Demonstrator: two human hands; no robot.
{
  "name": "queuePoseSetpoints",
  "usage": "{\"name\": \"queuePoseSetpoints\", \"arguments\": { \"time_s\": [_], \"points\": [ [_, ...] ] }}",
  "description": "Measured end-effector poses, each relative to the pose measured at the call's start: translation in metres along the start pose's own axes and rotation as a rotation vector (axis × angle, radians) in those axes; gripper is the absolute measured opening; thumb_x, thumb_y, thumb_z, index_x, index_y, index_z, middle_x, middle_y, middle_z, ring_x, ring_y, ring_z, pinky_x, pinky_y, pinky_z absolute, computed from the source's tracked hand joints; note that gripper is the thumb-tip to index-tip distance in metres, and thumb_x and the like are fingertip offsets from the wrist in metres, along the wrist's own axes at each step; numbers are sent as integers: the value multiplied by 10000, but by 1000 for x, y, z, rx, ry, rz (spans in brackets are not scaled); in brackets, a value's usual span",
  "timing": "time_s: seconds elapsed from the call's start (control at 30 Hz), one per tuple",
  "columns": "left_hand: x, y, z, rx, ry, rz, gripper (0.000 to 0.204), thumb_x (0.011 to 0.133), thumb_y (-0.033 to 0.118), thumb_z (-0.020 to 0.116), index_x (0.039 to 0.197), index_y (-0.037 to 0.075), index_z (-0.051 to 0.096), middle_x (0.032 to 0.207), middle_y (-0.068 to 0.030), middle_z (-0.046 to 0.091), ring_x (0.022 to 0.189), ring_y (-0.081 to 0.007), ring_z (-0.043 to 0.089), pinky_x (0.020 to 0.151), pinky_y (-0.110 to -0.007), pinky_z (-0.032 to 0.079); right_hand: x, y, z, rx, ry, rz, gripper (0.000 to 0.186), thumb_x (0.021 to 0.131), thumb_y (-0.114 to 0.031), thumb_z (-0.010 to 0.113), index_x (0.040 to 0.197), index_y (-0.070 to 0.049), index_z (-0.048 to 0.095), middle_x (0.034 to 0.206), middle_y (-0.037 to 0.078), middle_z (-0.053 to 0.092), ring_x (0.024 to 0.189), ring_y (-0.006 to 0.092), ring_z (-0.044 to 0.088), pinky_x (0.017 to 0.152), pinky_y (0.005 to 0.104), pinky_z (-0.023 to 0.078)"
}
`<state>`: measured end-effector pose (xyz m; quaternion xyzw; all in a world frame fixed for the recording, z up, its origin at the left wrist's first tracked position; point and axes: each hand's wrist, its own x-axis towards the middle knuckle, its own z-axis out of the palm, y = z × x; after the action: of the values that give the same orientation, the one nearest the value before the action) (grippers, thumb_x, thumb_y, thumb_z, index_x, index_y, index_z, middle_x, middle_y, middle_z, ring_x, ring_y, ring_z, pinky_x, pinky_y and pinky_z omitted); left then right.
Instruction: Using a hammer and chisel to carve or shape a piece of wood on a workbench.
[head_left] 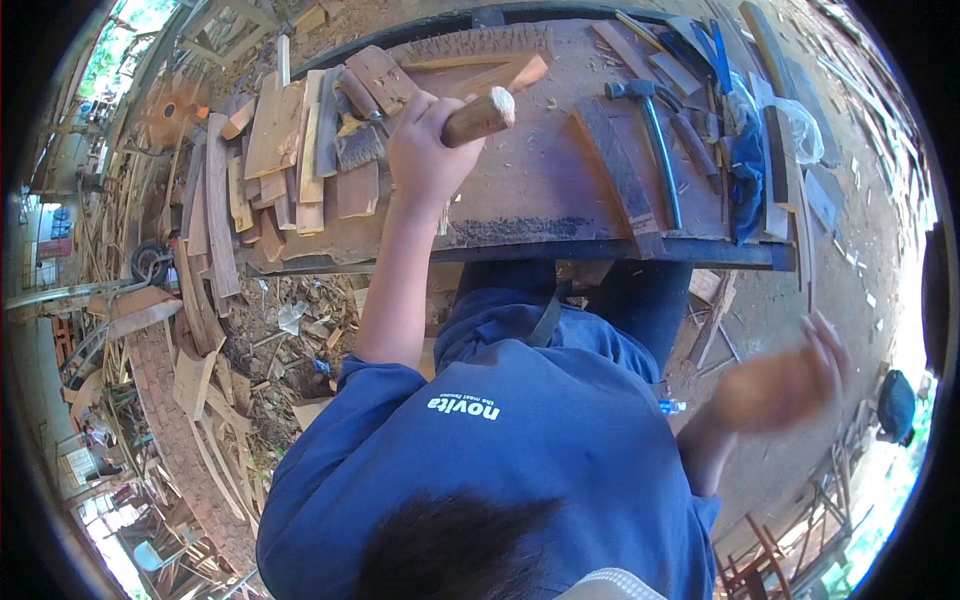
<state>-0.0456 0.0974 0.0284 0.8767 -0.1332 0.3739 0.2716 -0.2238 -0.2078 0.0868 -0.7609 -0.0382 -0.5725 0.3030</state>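
My left hand (430, 150) is raised over the wooden workbench (520, 195), fingers wrapped round a thick, round wooden handle (478, 118) with a pale, battered end. Whatever is at the handle's other end is hidden by the hand. Just left of that hand lies a wide brush (358, 143) among pieces of wood. Away from the bench, at the right, my right hand (800, 375) is smeared by motion. A blurred orange-brown shape shows there, and I cannot make out whether it is a held thing or part of the hand.
A hammer with a blue handle (655, 145) lies on the bench's right side, beside a dark plank (615, 170). Cut boards (275, 130) crowd the left side. Blue cloth (747, 165) and a clear plastic bag (800, 130) sit at the right end. Scrap wood litters the ground.
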Motion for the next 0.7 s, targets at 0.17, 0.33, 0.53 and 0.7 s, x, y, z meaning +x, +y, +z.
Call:
{"name": "queuePoseSetpoints", "arguments": {
  "time_s": [0.17,0.33,0.53,0.7],
  "points": [
    [-9,-2,7,-46,7,25,259,603,120,830,775,66,645,741,-69,584,685,-259,591,635,-347,478,-61,44,48,6,-544,489,174,854,-33,574,1026,-8,569,1092,166,571,1052,286,546,924,380,422],
    [-12,11,6,-80,68,-13,257,650,125,830,778,50,620,748,-45,592,673,-185,587,611,-337,474,-106,64,71,-81,-660,465,303,847,-92,611,1124,-2,528,1149,187,539,1102,364,495,958,433,395],
    [-29,31,18,-826,206,-1050,268,752,79,774,934,45,580,779,-4,588,621,-69,530,493,-224,436,-107,53,91,-232,-972,526,563,808,-193,706,1268,0,446,1215,216,498,1129,399,476,963,431,415],
    [-71,8,41,-1031,187,-1521,256,788,48,733,953,71,539,707,-7,530,559,-99,517,490,-233,481,-110,60,81,-129,-989,588,531,835,-182,648,1289,-1,440,1027,205,571,895,384,574,830,420,483]
  ]
}}
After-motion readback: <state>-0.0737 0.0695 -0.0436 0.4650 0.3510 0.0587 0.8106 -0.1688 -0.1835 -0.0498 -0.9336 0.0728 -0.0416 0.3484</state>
